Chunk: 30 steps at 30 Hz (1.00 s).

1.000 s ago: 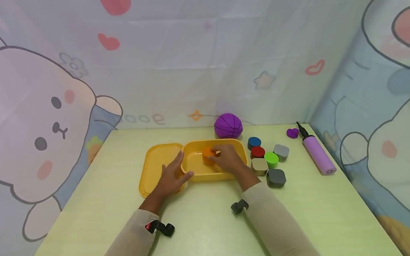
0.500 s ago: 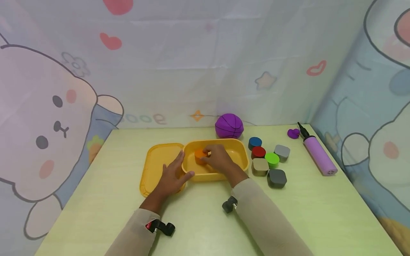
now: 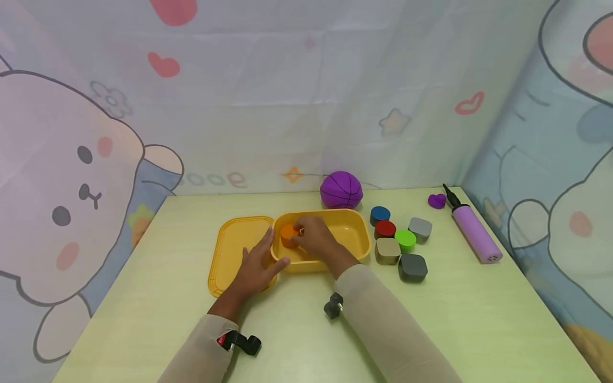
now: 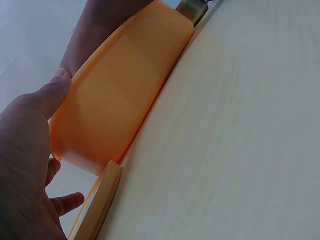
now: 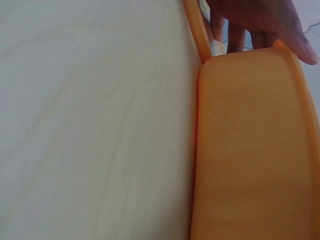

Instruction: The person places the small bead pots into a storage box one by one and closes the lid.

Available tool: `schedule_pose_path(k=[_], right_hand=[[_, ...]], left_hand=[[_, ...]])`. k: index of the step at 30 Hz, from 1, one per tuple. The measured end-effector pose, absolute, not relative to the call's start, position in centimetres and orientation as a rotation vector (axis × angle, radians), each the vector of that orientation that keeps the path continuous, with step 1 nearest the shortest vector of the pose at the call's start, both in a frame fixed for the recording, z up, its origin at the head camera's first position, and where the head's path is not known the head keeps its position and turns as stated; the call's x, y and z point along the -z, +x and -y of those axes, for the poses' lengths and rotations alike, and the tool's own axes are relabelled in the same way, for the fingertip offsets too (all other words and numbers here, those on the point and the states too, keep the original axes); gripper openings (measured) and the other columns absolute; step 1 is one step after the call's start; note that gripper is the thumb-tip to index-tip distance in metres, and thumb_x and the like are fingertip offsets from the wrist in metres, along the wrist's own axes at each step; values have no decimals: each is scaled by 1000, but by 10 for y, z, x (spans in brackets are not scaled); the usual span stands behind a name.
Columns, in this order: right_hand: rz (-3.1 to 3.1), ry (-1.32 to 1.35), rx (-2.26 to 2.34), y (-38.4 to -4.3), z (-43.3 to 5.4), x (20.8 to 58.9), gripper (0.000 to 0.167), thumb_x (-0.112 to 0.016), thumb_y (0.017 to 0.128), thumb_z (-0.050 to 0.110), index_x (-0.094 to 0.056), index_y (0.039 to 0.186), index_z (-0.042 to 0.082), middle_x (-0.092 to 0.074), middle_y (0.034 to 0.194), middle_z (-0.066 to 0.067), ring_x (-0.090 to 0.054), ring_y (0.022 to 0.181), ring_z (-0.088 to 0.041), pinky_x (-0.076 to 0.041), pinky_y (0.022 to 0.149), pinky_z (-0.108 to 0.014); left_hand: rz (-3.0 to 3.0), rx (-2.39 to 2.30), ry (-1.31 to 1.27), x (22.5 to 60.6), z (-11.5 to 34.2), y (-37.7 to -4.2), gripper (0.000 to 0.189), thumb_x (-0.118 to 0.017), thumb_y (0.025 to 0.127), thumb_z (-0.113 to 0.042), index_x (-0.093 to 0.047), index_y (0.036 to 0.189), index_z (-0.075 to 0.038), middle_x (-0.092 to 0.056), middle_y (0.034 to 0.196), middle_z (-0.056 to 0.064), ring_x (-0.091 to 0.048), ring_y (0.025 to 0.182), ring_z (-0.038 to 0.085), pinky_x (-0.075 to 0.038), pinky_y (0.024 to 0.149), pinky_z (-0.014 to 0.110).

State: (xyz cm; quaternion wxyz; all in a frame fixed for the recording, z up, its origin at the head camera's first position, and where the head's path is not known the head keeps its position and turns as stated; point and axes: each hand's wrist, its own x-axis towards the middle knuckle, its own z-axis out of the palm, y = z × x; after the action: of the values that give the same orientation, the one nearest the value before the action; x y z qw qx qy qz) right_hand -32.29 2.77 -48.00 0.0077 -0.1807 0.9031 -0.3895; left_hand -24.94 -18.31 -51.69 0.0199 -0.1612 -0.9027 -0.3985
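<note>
In the head view, a yellow rectangular container (image 3: 311, 266) stands on the table. My right hand (image 3: 317, 238) reaches inside and pinches a small orange round block-like piece (image 3: 287, 234) near the container's left end. Against that left end rests my left hand (image 3: 255, 270), its fingers extended along the outside and its thumb at the near corner of the rim. The left wrist view shows the left thumb (image 4: 52, 92) touching the rim. Partly under the left hand lies a flat yellow lid (image 3: 230, 255). The right wrist view shows the container's outer wall (image 5: 255, 145) but hides the right hand.
Right of the container sit small blue (image 3: 380, 215), red (image 3: 385, 229), green (image 3: 405, 240), beige (image 3: 387, 250), light grey (image 3: 420, 229) and dark grey pieces (image 3: 413, 267). A purple ball (image 3: 341, 190) is behind it. A lilac pump (image 3: 476, 234) and purple heart (image 3: 437, 200) lie far right.
My right hand has moved left inside the container, carrying the orange round piece from near the middle to the left end. The left hand has stayed in place.
</note>
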Motion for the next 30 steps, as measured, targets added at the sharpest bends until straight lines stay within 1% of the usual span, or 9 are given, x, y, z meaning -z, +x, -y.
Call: schedule_pose_path(k=[3, 8, 11, 14, 18, 20, 24, 30], right_hand=[[-2850, -586, 1167, -322, -27, 479, 27, -83, 97, 11, -80, 122, -1, -80, 122, -16, -71, 100, -26, -63, 102, -43], [-2841, -613, 1174, -321, -26, 478, 26, -83, 97, 10, -79, 120, -2, -79, 114, -14, -68, 93, -23, -64, 95, -40], [-2825, -611, 1184, -320, -27, 478, 29, -83, 97, 11, -78, 123, -1, -78, 113, -13, -66, 92, -23, -62, 93, -39], [-2812, -585, 1203, -320, -31, 477, 33, -82, 97, 13, -78, 128, 2, -79, 121, -11, -68, 99, -25, -61, 96, -40], [-2790, -550, 1263, -316, -40, 473, 43, -81, 97, 16, -74, 138, 3, -76, 138, -14, -72, 117, -34, -61, 105, -48], [-2791, -538, 1284, -313, -47, 469, 48, -82, 98, 19, -71, 142, 3, -73, 143, -16, -72, 124, -38, -60, 108, -51], [-2820, -510, 1275, -307, -63, 465, 51, -82, 99, 23, -69, 144, 3, -71, 146, -16, -72, 128, -38, -59, 111, -51], [-2861, -501, 1249, -299, -89, 463, 50, -82, 100, 26, -70, 144, 4, -70, 147, -15, -70, 130, -37, -57, 114, -52]], left_hand=[[2798, 1239, -504, 516, 183, -250, 91, -67, 106, -51, -21, 176, -17, -16, 184, 1, -21, 171, 33, 9, 127, 83], [2798, 1230, -504, 517, 184, -251, 91, -68, 106, -51, -21, 176, -17, -16, 184, 1, -22, 171, 33, 8, 127, 84], [2803, 1229, -500, 518, 184, -250, 91, -68, 106, -51, -21, 176, -17, -17, 185, 1, -22, 170, 33, 8, 127, 84], [2803, 1235, -499, 518, 185, -250, 91, -68, 105, -51, -21, 176, -17, -17, 185, 2, -22, 170, 33, 9, 127, 84], [2794, 1221, -507, 518, 185, -251, 91, -68, 105, -51, -22, 176, -17, -18, 184, 2, -23, 170, 34, 8, 126, 85], [2791, 1216, -512, 517, 185, -251, 91, -68, 105, -51, -22, 176, -16, -18, 184, 3, -23, 170, 35, 7, 126, 86], [2797, 1217, -515, 516, 185, -250, 92, -69, 105, -50, -22, 176, -16, -17, 184, 1, -22, 170, 35, 7, 126, 85], [2791, 1232, -517, 517, 185, -250, 91, -69, 105, -49, -22, 175, -15, -17, 184, 2, -21, 170, 35, 7, 126, 85]])
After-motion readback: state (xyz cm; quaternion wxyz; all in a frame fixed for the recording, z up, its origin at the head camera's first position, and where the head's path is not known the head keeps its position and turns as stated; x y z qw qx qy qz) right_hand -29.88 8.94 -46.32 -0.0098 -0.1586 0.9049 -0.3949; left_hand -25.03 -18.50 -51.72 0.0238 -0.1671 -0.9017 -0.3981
